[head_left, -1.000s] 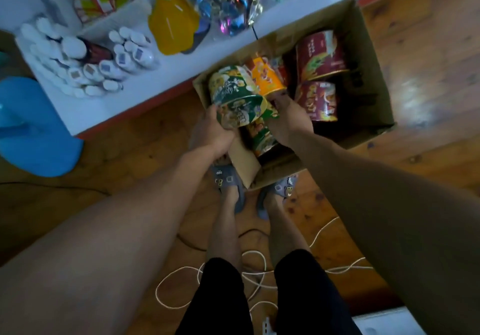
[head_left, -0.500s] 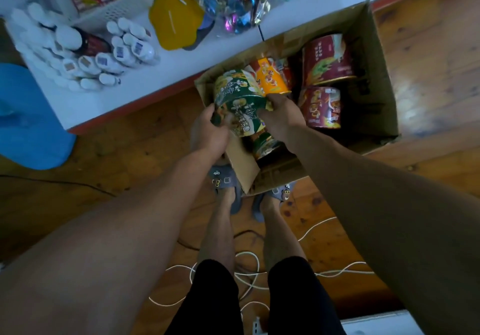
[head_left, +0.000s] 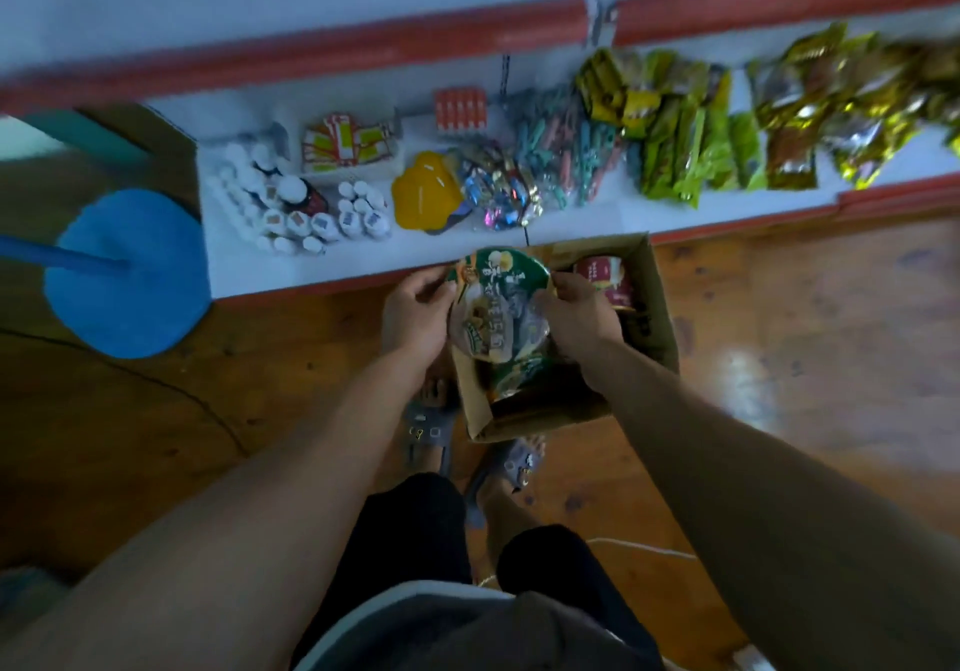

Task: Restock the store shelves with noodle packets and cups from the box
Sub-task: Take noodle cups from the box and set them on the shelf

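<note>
Fingers (head_left: 440, 279) of L hand (head_left: 415, 319) curled on left rim of green noodle cup (head_left: 498, 301); R hand (head_left: 579, 319) gripping right rim likewise. Cup held betw. both hands, lid toward camera, above near-left part of cardboard box (head_left: 658, 317). Red cup (head_left: 605, 280) inside box, far side. Box on wood floor (head_left: 805, 358), touching white shelf (head_left: 363, 267) w/ small bottles (head_left: 291, 218), snack packets (head_left: 691, 150). Blue stool (head_left: 130, 275) well left.
</note>
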Demonstrator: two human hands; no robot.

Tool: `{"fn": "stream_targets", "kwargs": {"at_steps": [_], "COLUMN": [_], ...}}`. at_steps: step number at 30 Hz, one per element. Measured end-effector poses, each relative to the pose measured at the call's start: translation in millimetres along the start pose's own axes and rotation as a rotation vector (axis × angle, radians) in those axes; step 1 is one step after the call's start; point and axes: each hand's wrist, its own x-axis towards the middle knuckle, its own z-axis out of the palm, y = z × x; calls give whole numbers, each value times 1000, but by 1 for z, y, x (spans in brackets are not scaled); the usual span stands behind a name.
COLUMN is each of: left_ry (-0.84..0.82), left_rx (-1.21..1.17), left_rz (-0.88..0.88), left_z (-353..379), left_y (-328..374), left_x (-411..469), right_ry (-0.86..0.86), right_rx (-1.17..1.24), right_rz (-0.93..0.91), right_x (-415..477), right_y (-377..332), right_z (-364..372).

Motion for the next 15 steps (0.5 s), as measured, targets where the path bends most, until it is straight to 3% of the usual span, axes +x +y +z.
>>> {"fn": "stream_targets", "kwargs": {"at_steps": [15], "left_ry": [196], "left_rx": [-472], "left_rz": [257], "left_z": [-195], "left_y": [146], "left_x": [-119], "right_ry": [34], "right_rx": [27], "right_rz": [-539], "right_x": [-177], "right_y": [-211], "right_z": [-18]}}
